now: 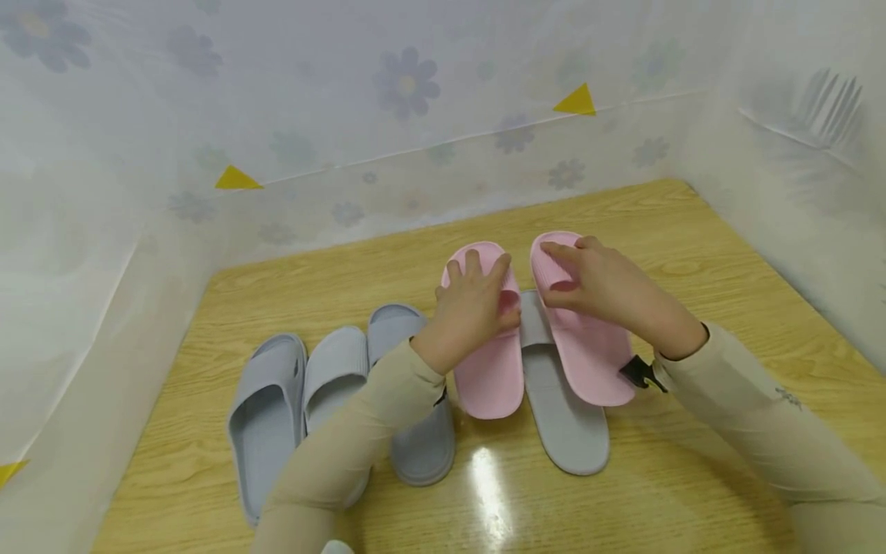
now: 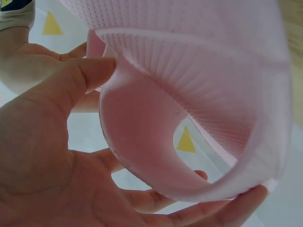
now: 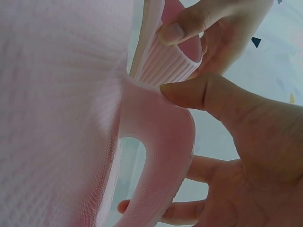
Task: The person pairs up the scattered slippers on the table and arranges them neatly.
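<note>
Above the table, hands grip pink slippers.

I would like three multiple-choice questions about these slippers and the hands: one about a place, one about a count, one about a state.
1. Where does the lone grey slipper lie?
A. Between and partly under the two pink slippers
B. At the far left of the row
C. On top of the pink ones

2. How many grey slippers are on the table?
A. Two
B. Four
C. Six

3. What is the left hand doing?
A. Resting flat on the wood
B. Holding a grey slipper
C. Gripping the strap of a pink slipper

Answers: 1 A, the head view shows it between them, partly covered. 2 B, three at left plus the lone one. 3 C, the left wrist view shows the thumb and fingers round the strap.
</note>
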